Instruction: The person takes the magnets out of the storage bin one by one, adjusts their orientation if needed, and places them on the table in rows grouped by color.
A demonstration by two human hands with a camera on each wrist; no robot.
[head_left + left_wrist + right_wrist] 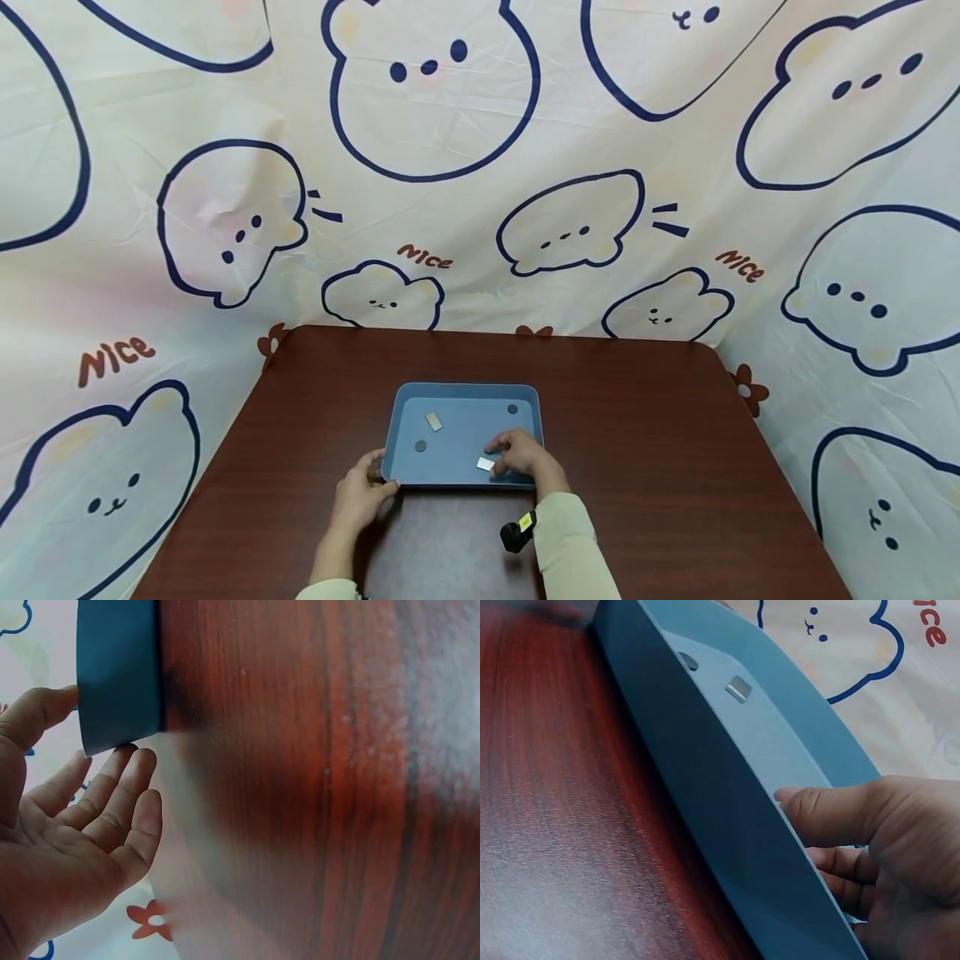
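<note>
A shallow blue tray [465, 433] lies on the table. My left hand [360, 497] grips its near left corner. In the left wrist view, the thumb touches the rim of the tray wall [120, 675], with the fingers at the corner. My right hand [519, 454] reaches over the near wall into the tray, thumb and index finger apart. Beside the thumb is a small white rectangular piece [485, 463]; the tray wall hides it in the right wrist view. A second rectangular piece [434, 422] and a grey disc [421, 447] lie in the left half. Another disc [512, 409] lies back right.
The brown wooden table [637, 467] extends around the tray on all sides. Behind it hangs a pale cloth [465, 208] printed with bear outlines. A black wrist camera [516, 535] with a yellow label sits by the right sleeve.
</note>
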